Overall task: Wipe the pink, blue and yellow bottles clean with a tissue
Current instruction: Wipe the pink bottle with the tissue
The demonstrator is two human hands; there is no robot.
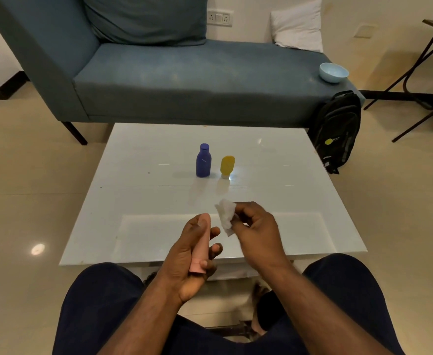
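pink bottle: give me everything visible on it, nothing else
The pink bottle is a slim, pale pink tube-like bottle, matte and plastic-looking, with a rounded far end and a slightly deeper pink cap at the near end. It is held off the table, lying along the left hand, cap toward the person and rounded end pointing away. The thumb lies along its left side and curled fingers support it from the right. The tissue does not touch it.

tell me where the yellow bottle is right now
In the head view the yellow bottle stands cap-down near the middle of the white table, just right of the blue bottle and beyond both hands.
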